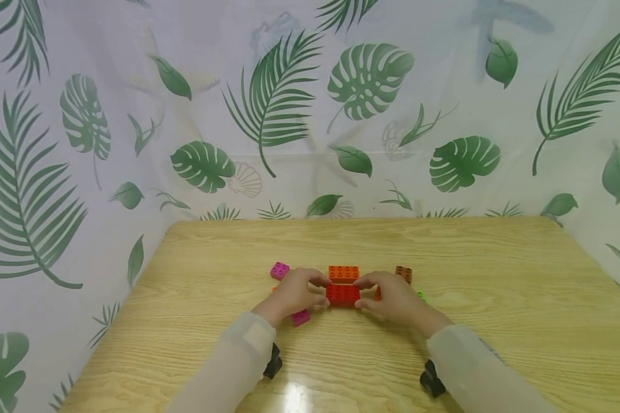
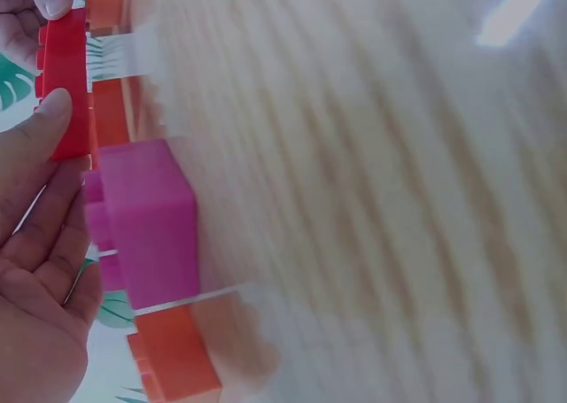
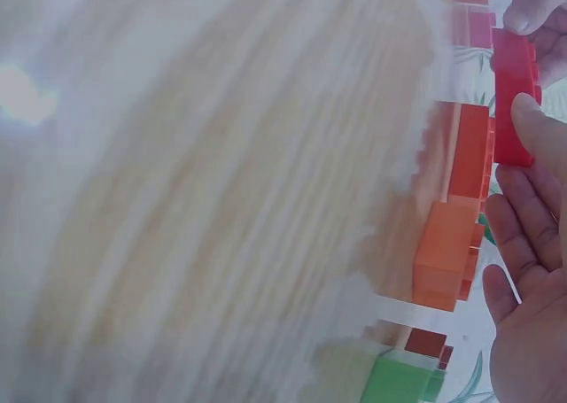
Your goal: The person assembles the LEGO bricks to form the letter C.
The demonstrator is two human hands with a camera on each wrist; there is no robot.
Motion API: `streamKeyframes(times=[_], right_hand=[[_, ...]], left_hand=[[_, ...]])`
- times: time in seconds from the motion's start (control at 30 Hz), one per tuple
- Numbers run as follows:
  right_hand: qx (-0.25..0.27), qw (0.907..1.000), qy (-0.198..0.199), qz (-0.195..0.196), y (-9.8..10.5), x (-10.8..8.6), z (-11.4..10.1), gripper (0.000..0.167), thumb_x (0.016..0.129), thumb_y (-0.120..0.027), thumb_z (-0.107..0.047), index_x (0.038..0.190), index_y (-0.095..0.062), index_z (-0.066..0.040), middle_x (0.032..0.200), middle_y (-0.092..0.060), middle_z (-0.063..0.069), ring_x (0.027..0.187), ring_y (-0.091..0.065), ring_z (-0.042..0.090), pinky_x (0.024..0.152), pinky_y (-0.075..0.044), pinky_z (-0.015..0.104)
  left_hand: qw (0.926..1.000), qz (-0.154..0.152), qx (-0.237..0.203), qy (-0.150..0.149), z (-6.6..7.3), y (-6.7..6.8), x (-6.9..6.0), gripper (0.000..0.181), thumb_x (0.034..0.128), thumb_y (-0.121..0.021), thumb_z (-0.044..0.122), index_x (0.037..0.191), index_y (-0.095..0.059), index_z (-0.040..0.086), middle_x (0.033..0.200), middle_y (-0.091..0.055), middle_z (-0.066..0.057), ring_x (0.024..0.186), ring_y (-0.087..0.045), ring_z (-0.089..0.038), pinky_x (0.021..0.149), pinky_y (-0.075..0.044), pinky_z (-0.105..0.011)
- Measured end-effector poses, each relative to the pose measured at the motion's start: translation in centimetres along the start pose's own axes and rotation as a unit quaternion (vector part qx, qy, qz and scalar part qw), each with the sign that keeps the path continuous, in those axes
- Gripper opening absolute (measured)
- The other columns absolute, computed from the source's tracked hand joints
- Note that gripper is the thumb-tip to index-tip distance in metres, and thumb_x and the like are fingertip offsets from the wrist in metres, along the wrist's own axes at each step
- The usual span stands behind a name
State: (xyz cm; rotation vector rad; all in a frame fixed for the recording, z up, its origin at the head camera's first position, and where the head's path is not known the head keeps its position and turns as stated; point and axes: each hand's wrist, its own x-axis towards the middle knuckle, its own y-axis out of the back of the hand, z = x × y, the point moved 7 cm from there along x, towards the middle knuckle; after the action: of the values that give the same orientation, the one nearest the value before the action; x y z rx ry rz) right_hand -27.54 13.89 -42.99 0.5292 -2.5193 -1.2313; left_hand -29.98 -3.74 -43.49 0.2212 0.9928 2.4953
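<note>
Cloth (image 1: 310, 126) with a leaf print closes off the far side and the left, and in front of it spreads a pale wooden surface (image 1: 501, 281). Pale sleeves (image 1: 227, 361) reach in from the near edge. The left hand (image 1: 295, 293) pinches the left end of a red brick (image 1: 343, 296) between thumb and fingers, and the right hand (image 1: 396, 296) pinches its right end likewise. That brick is level, studs up, and the wrist views show it raised above the surface, at the middle, nearer than a long orange brick (image 1: 343, 274). Whether those two touch is hard to tell. Smaller bricks lie to both sides: a far magenta brick (image 1: 279, 271) and a near magenta brick (image 1: 301, 318) on the left, with a small orange brick (image 2: 177, 354) between, mostly hidden by the left hand; on the right, a brown brick (image 1: 403, 273), another orange brick (image 3: 441, 257) and a green brick (image 1: 421, 296). Little seems done so far: one brick is in hand, none looks clearly joined to another, and the side pieces appear unused, so most of the handling probably remains.
</note>
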Motion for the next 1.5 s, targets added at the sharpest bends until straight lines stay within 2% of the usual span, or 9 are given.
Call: streamKeyframes(times=[0.23,0.33,0.47,0.6,0.7,0.77,1.03,1.23,1.5], right_hand=[[0.001,0.9995,0.027,0.016,0.7,-0.9,-0.7,0.037,0.084,-0.074,-0.029,0.115,-0.066,-0.01,0.11,-0.065,0.001,0.101,-0.059,0.024,0.088,-0.048,0.047],[0.007,0.9992,0.035,0.017,0.7,-1.5,-1.0,0.036,0.083,-0.075,-0.029,0.113,-0.067,-0.011,0.11,-0.066,0.0,0.1,-0.06,0.023,0.087,-0.049,0.046],[0.02,0.9989,0.04,0.014,0.5,-2.3,-1.3,0.036,0.081,-0.077,-0.029,0.111,-0.067,-0.013,0.109,-0.066,-0.002,0.101,-0.06,0.021,0.088,-0.049,0.045],[0.024,0.9983,0.053,0.006,0.2,-3.1,-1.7,0.036,0.08,-0.077,-0.03,0.111,-0.068,-0.013,0.107,-0.066,-0.004,0.099,-0.061,0.019,0.088,-0.049,0.046],[0.029,0.998,0.057,-0.004,0.0,-3.8,-2.0,0.036,0.081,-0.076,-0.031,0.11,-0.067,-0.012,0.106,-0.066,-0.005,0.097,-0.061,0.019,0.086,-0.049,0.047],[0.027,0.9978,0.06,-0.01,-0.2,-4.3,-2.1,0.037,0.081,-0.075,-0.033,0.11,-0.067,-0.012,0.106,-0.065,-0.006,0.097,-0.06,0.019,0.086,-0.049,0.047],[0.032,0.9976,0.051,-0.032,-1.3,-5.8,-1.9,0.037,0.081,-0.074,-0.04,0.109,-0.067,-0.017,0.105,-0.063,-0.013,0.098,-0.058,0.012,0.088,-0.048,0.043],[0.043,0.9973,0.036,-0.048,-2.1,-6.6,-1.6,0.04,0.08,-0.073,-0.045,0.109,-0.066,-0.019,0.107,-0.062,-0.015,0.104,-0.056,0.012,0.091,-0.046,0.043],[0.018,0.9969,0.056,-0.053,-2.4,-6.9,-1.6,0.04,0.081,-0.072,-0.047,0.109,-0.066,-0.018,0.107,-0.062,-0.014,0.103,-0.057,0.011,0.089,-0.048,0.038]], left_hand=[[0.9998,0.009,-0.004,-0.02,1.0,0.6,-1.2,0.03,0.0794,-0.079,0.018,0.108,-0.071,0.013,0.106,-0.066,0.002,0.105,-0.057,-0.021,0.095,-0.044,-0.042],[0.9997,0.005,0.0,-0.022,1.4,0.7,-2.0,0.031,0.0789,-0.079,0.019,0.109,-0.071,0.015,0.106,-0.066,0.005,0.105,-0.057,-0.018,0.095,-0.043,-0.041],[0.9991,0.003,0.009,-0.041,2.0,0.5,-3.1,0.031,0.0783,-0.08,0.018,0.108,-0.071,0.015,0.105,-0.066,0.006,0.103,-0.058,-0.016,0.093,-0.045,-0.038],[0.9989,-0.01,-0.004,-0.046,2.2,0.0,-4.1,0.029,0.0784,-0.08,0.016,0.106,-0.07,0.014,0.103,-0.066,0.005,0.095,-0.06,-0.018,0.08,-0.051,-0.029],[0.9986,-0.018,-0.008,-0.049,2.4,-0.4,-4.8,0.029,0.0776,-0.08,0.017,0.105,-0.07,0.014,0.103,-0.066,0.004,0.086,-0.061,-0.019,0.069,-0.05,-0.023],[0.9982,-0.02,0.002,-0.056,2.6,-0.7,-5.1,0.029,0.0769,-0.081,0.018,0.104,-0.071,0.014,0.101,-0.067,0.004,0.081,-0.06,-0.018,0.068,-0.049,-0.023],[0.9986,-0.044,-0.003,-0.03,2.6,-2.2,-6.4,0.028,0.0744,-0.083,0.019,0.1,-0.071,0.016,0.098,-0.066,0.01,0.089,-0.061,-0.009,0.08,-0.048,-0.025],[0.9983,-0.048,0.004,-0.033,2.4,-2.9,-7.1,0.03,0.0724,-0.084,0.021,0.099,-0.071,0.016,0.096,-0.066,0.012,0.094,-0.058,-0.007,0.087,-0.046,-0.028],[0.9976,-0.051,0.013,-0.045,2.5,-3.4,-7.3,0.032,0.0711,-0.085,0.022,0.099,-0.071,0.014,0.094,-0.066,0.013,0.092,-0.057,-0.004,0.086,-0.046,-0.025]])
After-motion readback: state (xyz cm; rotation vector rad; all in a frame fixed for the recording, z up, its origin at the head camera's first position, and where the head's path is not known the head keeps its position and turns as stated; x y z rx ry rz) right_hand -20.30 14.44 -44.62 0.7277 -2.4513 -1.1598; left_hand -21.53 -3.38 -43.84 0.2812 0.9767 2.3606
